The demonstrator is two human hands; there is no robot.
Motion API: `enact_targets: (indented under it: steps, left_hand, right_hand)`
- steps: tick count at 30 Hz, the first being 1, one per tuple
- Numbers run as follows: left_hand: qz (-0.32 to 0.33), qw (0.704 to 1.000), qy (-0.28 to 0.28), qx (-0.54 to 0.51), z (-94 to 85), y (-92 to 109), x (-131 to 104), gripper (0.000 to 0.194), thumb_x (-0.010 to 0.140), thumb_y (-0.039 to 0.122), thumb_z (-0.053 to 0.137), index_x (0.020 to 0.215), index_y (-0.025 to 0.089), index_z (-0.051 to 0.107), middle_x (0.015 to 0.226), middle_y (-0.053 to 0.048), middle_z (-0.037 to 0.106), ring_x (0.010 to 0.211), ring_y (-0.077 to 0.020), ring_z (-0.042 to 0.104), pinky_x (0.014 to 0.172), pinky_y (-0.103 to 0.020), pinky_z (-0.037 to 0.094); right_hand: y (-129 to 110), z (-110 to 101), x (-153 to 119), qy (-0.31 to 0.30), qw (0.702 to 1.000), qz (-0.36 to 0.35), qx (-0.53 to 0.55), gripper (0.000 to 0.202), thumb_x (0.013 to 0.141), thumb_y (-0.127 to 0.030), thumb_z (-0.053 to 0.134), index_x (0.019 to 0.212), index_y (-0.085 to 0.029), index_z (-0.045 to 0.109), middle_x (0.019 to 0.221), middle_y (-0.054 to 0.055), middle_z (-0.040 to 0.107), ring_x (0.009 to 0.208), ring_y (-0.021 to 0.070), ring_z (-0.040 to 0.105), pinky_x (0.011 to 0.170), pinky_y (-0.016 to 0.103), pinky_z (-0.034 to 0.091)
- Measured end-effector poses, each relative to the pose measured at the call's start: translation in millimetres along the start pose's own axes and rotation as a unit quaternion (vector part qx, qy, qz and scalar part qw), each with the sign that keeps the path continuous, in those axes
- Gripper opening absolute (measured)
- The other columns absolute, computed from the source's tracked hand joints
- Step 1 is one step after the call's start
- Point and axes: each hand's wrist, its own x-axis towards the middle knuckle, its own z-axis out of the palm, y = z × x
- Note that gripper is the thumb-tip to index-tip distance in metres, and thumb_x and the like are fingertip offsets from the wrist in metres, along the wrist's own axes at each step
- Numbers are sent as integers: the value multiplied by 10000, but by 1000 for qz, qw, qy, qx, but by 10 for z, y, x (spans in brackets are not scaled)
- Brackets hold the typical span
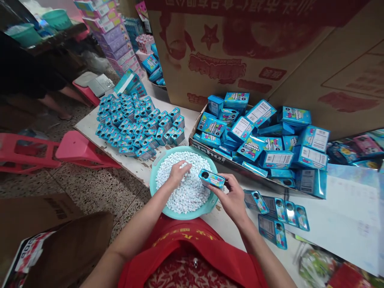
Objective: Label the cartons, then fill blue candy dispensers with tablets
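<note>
A turquoise basin point(153, 176) full of small white candies point(187, 198) stands in front of me. My left hand point(179, 173) is over the candies, its fingers curled together with a few white ones at the fingertips. Gripped in my right hand point(231, 196) is a small blue candy tin point(212, 179) with a round dark hole in its top, tilted above the basin's right side. Several similar tins point(281, 210) lie on the table right of that hand.
Many blue tins point(132, 128) are grouped on the white table point(103, 146) at left. A cardboard tray point(240, 165) heaped with blue boxes is at right, before a large carton point(210, 52). Red stools point(81, 150) and a person's legs point(45, 92) are at left.
</note>
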Motion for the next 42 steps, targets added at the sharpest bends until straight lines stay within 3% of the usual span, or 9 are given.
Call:
enact_targets:
  steps: [2, 4, 6, 10, 13, 18, 29, 42]
  left_hand:
    - [-29, 987, -10, -160, -56, 178, -111, 282, 736, 450, 563, 752, 169, 537, 581, 24, 534, 398, -71, 419, 367, -188, 295]
    - [-34, 952, -22, -302, -98, 374, -218, 253, 702, 399, 621, 729, 167, 523, 568, 30, 526, 373, -56, 400, 342, -173, 248]
    - [-11, 925, -31, -379, -114, 547, -301, 225, 702, 364, 626, 722, 167, 519, 574, 24, 537, 384, -61, 431, 343, -169, 261]
    - [22, 893, -20, -449, -77, 738, -393, 179, 709, 330, 591, 732, 158, 546, 692, -16, 603, 514, -113, 565, 444, -220, 424]
    - [37, 889, 13, -457, -38, 765, -409, 170, 707, 315, 593, 680, 161, 525, 645, 6, 572, 559, -129, 591, 525, -254, 475]
    - [35, 897, 76, -434, -16, 770, -389, 213, 694, 314, 627, 636, 163, 489, 619, 31, 540, 496, -90, 546, 489, -221, 438]
    - [67, 916, 97, -384, 36, 846, -431, 277, 730, 370, 636, 599, 149, 534, 599, 15, 545, 489, -75, 523, 467, -196, 411]
    - [67, 912, 133, -382, 104, 832, -372, 280, 714, 398, 673, 685, 148, 551, 658, 18, 553, 501, -55, 507, 468, -178, 416]
  right_hand:
    - [-36, 1, 10, -15, 1000, -15, -15, 241, 756, -314, 678, 964, -219, 600, 899, 40, 601, 815, 193, 578, 701, 323, 470]
    - [-80, 31, 15, -33, 999, -35, -24, 236, 755, -298, 678, 964, -225, 596, 897, 38, 606, 820, 196, 580, 704, 320, 470]
    - [-126, 88, 14, -52, 997, -56, -32, 233, 749, -280, 683, 958, -231, 592, 898, 36, 614, 832, 202, 585, 714, 320, 469]
    - [-196, 229, 3, -87, 993, -79, -33, 238, 741, -231, 688, 954, -227, 581, 899, 37, 616, 854, 209, 587, 732, 320, 462]
    - [-224, 283, 2, -99, 991, -81, -31, 253, 741, -207, 685, 970, -219, 577, 915, 48, 609, 876, 215, 584, 753, 329, 460]
    - [-273, 264, 5, -74, 994, -70, -30, 231, 747, -240, 679, 955, -229, 581, 905, 45, 616, 863, 217, 588, 744, 332, 465]
    - [-273, 290, 11, -56, 995, -79, -15, 234, 743, -233, 676, 961, -237, 591, 905, 44, 625, 860, 220, 590, 735, 333, 470]
    - [-253, 294, -7, -36, 997, -68, -9, 246, 741, -234, 675, 971, -236, 586, 921, 41, 621, 867, 215, 584, 743, 341, 471]
